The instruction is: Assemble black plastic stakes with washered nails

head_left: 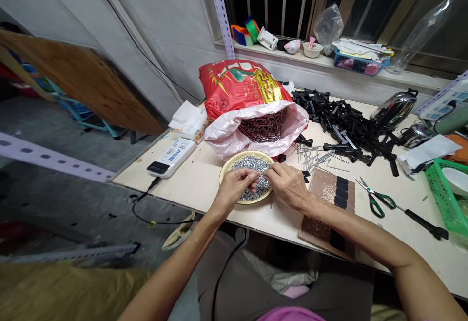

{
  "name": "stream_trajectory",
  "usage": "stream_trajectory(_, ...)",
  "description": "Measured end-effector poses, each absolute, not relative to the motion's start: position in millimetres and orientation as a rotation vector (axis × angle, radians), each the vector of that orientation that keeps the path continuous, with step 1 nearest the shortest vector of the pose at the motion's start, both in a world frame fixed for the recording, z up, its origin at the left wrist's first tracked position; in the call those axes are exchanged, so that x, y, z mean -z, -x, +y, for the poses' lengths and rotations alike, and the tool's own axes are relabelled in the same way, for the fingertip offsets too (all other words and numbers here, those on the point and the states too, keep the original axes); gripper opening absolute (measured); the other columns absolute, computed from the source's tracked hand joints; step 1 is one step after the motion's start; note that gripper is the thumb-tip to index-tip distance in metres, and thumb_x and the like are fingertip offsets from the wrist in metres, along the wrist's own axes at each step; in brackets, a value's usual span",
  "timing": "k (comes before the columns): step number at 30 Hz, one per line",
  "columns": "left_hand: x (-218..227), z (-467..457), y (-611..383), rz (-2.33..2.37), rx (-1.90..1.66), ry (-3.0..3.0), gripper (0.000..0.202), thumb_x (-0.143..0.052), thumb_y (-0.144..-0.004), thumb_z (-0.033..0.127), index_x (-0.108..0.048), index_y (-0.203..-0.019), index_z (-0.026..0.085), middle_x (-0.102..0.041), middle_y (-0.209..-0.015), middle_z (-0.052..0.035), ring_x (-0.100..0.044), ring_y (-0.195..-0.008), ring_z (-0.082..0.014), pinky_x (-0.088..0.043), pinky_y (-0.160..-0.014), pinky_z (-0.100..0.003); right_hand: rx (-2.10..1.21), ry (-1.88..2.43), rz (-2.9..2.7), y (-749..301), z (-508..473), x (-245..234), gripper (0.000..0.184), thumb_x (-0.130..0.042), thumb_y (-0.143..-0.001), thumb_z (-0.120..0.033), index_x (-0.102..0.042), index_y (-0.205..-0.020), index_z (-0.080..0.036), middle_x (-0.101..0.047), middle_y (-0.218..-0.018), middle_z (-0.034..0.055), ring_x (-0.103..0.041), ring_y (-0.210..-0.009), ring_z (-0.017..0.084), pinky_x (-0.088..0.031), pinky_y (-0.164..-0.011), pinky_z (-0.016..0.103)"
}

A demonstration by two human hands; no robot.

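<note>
Above a yellow bowl [225,167] of small shiny metal pieces [250,163], my two hands meet with fingertips almost touching. My left hand [237,183] is closed in a pinch over the bowl's near left part. Fingers of my right hand [287,183] are pinched together at the bowl's right side. What either hand grips is too small and covered to make out. Just behind the bowl lies an open red bag [230,89] whose white mouth shows many thin dark reddish pins or nails [261,128]. Loose silvery pins [314,157] are scattered right of the bag.
Black plastic parts [340,121] are heaped at the back right. A brown board [323,184] with black pads lies under my right forearm, beside scissors [376,199] and a green basket [438,189]. Left stand a white power bank [171,157] with a cable and a tissue pack [190,121].
</note>
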State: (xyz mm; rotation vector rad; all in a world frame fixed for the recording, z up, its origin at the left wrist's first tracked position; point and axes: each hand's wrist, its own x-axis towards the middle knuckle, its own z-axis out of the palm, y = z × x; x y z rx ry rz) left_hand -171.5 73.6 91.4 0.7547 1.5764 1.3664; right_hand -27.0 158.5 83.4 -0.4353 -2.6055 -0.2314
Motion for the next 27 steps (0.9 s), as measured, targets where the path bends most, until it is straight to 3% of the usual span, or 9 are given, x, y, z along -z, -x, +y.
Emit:
stream_trajectory(6, -90.2, 74.6, 174.3, 1.569, -1.328, -0.759, 0.042, -0.076, -0.052, 0.053, -0.062, -0.061, 0.014, -0.06, -0.055, 0.0016, -0.051, -0.046, -0.0092, -0.046, -0.049, -0.023, 0.173, 0.519, -2.653, 28.2, 157.9, -82.0, 0.027, -0.04, -0.1, -0.031, -0.061, -0.089, -0.018, -0.062, -0.082, 0.0035, -0.051, -0.073, 0.014, -0.033, -0.06, 0.026)
stream_trajectory(12, -87.6, 72.7, 174.1, 1.523, -1.339, -0.727, 0.041, -0.078, -0.051, 0.051, -0.061, -0.059, 0.014, -0.059, -0.055, 0.0016, -0.049, -0.045, -0.0082, -0.046, -0.047, -0.023, 0.374, 0.351, -2.69, 24.8, 159.1, -93.7, 0.03, -0.034, -0.1, -0.015, -0.061, -0.086, -0.017, -0.062, -0.078, 0.0039, -0.049, -0.071, 0.015, -0.028, -0.059, 0.029)
stream_trajectory(20, -89.7, 71.0, 170.6, 1.587, -1.4, -0.78, 0.042, -0.075, -0.056, 0.054, -0.064, -0.063, 0.014, -0.062, -0.058, -0.0004, -0.052, -0.05, -0.0105, -0.047, -0.052, -0.024, 0.306, 0.415, -2.605, 26.1, 158.6, -84.3, 0.028, -0.038, -0.101, -0.025, -0.062, -0.088, -0.018, -0.063, -0.077, 0.0024, -0.051, -0.069, 0.013, -0.029, -0.058, 0.027)
stream_trajectory(27, -90.3, 71.3, 170.4, 1.579, -1.405, -0.766, 0.043, -0.076, -0.053, 0.055, -0.064, -0.061, 0.015, -0.061, -0.056, 0.0005, -0.052, -0.049, -0.0104, -0.047, -0.051, -0.024, 0.35, 0.385, -2.63, 26.7, 156.2, -88.4, 0.03, -0.035, -0.1, -0.017, -0.061, -0.084, -0.018, -0.062, -0.074, 0.0019, -0.052, -0.067, 0.013, -0.03, -0.058, 0.027)
